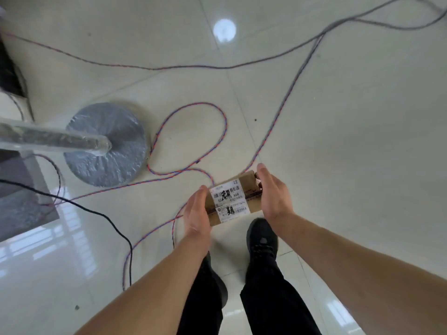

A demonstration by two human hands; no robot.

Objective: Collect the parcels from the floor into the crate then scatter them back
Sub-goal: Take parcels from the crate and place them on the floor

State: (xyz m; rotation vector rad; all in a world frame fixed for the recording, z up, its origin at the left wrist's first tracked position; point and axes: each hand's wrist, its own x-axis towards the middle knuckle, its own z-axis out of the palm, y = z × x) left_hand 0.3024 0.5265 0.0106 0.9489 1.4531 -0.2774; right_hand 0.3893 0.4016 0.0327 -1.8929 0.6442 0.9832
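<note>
A small brown cardboard parcel (233, 200) with a white shipping label on top is held above the tiled floor, just ahead of my feet. My left hand (197, 212) presses flat against its left end, fingers straight. Against its right end lies my right hand (273, 192), fingers also stretched along the box. The parcel is clamped between the two palms. No crate is in view.
A round grey stand base (106, 145) with a pole (53, 139) stands to the left. Red-and-blue braided cables (193, 105) loop across the floor under the parcel, and a black cable (116, 228) runs at the left. My black shoes (262, 238) are below.
</note>
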